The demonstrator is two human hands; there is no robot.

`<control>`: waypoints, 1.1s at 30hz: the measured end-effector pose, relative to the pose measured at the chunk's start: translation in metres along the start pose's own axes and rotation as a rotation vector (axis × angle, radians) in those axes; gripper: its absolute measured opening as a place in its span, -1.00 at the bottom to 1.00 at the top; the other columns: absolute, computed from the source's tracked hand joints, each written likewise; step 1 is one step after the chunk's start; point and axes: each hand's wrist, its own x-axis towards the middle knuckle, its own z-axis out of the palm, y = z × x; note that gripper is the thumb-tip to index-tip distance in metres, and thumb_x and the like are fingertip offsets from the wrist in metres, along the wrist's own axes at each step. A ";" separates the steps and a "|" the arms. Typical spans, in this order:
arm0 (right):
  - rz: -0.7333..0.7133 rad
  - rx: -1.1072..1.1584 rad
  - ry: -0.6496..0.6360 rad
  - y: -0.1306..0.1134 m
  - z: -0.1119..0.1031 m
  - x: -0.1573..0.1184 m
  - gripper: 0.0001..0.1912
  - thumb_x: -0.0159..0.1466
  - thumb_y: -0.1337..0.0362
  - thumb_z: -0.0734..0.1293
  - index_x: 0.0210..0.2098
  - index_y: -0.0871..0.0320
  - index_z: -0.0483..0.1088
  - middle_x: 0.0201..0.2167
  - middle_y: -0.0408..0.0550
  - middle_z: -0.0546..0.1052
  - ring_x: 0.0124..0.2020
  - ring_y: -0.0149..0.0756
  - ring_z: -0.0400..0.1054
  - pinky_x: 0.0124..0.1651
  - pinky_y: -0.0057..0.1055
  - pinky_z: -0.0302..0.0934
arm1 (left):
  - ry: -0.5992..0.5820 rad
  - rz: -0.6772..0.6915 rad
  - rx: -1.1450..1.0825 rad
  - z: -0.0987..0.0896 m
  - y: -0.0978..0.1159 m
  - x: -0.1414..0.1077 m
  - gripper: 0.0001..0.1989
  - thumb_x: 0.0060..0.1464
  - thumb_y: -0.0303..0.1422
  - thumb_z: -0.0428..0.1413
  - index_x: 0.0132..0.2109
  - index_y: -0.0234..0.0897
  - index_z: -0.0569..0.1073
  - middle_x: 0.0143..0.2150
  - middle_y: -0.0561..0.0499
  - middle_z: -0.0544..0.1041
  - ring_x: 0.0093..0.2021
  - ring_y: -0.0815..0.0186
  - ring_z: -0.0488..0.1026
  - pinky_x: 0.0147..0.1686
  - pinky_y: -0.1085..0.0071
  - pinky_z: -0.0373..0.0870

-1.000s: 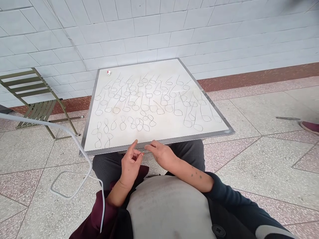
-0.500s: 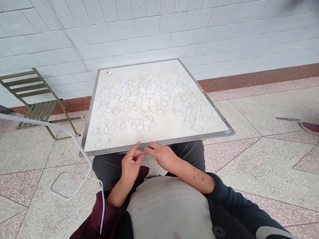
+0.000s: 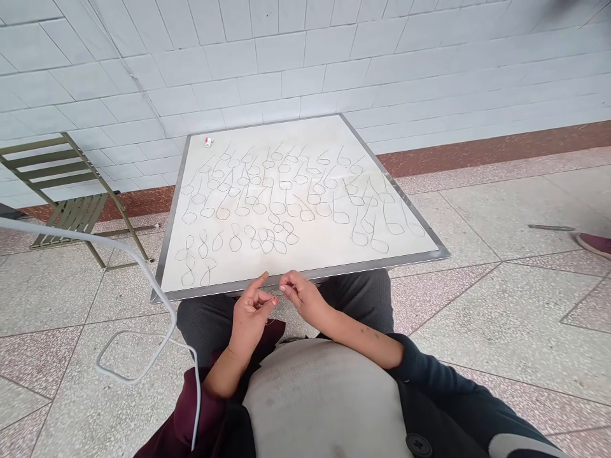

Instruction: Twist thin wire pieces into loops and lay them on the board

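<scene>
Just in front of the near edge of a white board with a grey rim, my left hand pinches a thin wire between thumb and fingertip, with one finger raised. My right hand is close beside it, thumb and index finger pinched on the same thin wire. The wire is very fine, and its shape between the hands is hard to make out. Several thin wire pieces with loops lie in rows on the board. Figure-eight wire loops lie at its near left.
A small red and white object sits at the board's far left corner. A green folding chair stands at left. A white cable hangs at the left front. A person's shoe shows at far right.
My right hand has turned, and its fingertips have moved slightly up and away from my left fingertips. My left hand has barely moved.
</scene>
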 end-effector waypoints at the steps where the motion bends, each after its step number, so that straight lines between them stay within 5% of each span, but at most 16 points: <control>1: 0.030 0.033 -0.003 0.000 0.001 0.000 -0.90 0.33 0.30 0.16 -0.32 0.13 0.25 -0.44 -0.13 0.36 -0.38 -0.34 0.22 -0.32 -0.41 0.14 | -0.010 -0.005 -0.009 0.000 0.000 0.000 -0.40 0.00 -0.29 0.21 0.21 -0.19 0.33 -0.44 0.14 0.45 -0.56 0.47 0.25 -0.49 0.50 0.24; 9: 0.229 0.498 -0.112 0.001 0.004 0.002 -0.81 0.30 0.13 0.23 -0.31 0.14 0.28 -0.44 -0.17 0.37 -0.37 -0.37 0.29 -0.20 -0.35 0.23 | -0.026 -0.013 -0.049 0.000 -0.002 0.000 -0.39 0.01 -0.30 0.21 0.23 -0.22 0.31 -0.45 0.15 0.41 -0.57 0.49 0.23 -0.49 0.50 0.23; 19: 0.218 0.501 -0.169 0.006 0.001 0.001 -0.80 0.30 0.12 0.25 -0.21 0.13 0.30 -0.31 -0.11 0.46 -0.23 -0.33 0.35 -0.11 -0.32 0.23 | -0.007 -0.010 -0.084 -0.001 -0.005 0.000 -0.41 0.02 -0.30 0.20 0.22 -0.20 0.32 -0.45 0.15 0.40 -0.56 0.49 0.23 -0.49 0.50 0.23; 33: 0.326 0.685 -0.112 -0.006 0.002 0.003 -0.77 0.22 0.08 0.34 -0.36 0.12 0.33 -0.46 -0.21 0.36 -0.40 -0.41 0.20 -0.24 -0.43 0.12 | -0.032 0.005 -0.067 -0.001 -0.003 0.000 -0.43 0.04 -0.33 0.19 0.21 -0.17 0.32 -0.45 0.15 0.39 -0.55 0.48 0.23 -0.49 0.50 0.21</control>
